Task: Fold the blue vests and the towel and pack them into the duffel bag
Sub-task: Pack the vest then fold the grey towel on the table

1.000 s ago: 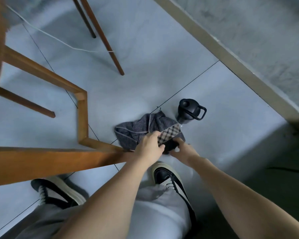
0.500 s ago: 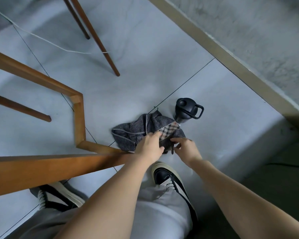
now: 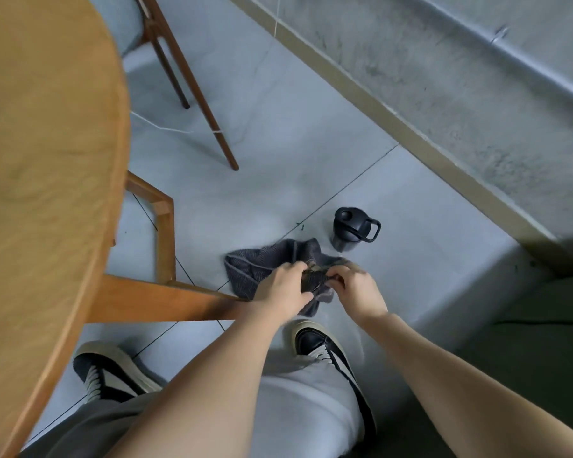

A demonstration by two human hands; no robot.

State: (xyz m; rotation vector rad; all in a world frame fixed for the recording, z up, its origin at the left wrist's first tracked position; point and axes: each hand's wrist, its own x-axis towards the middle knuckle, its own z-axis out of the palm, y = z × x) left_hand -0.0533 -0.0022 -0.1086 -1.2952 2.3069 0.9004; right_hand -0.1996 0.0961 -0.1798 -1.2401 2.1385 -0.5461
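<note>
A dark grey towel (image 3: 255, 266) with a checked patch lies crumpled on the grey tiled floor, just ahead of my feet. My left hand (image 3: 285, 287) grips its near middle, fingers curled into the cloth. My right hand (image 3: 354, 287) pinches the bunched cloth beside it, a short way to the right. The part of the towel between my hands is lifted off the floor and blurred. No blue vests and no duffel bag are in view.
A black lidded bottle (image 3: 353, 229) with a loop handle stands just beyond the towel. A round wooden table (image 3: 47, 160) fills the left, its brace (image 3: 166, 292) next to my left hand. Chair legs (image 3: 209, 107) stand further off. A concrete wall base (image 3: 411, 127) runs diagonally right.
The towel has been gathered and raised between both hands; the checked patch is now bunched up. My head has risen, so the tabletop now fills the left.
</note>
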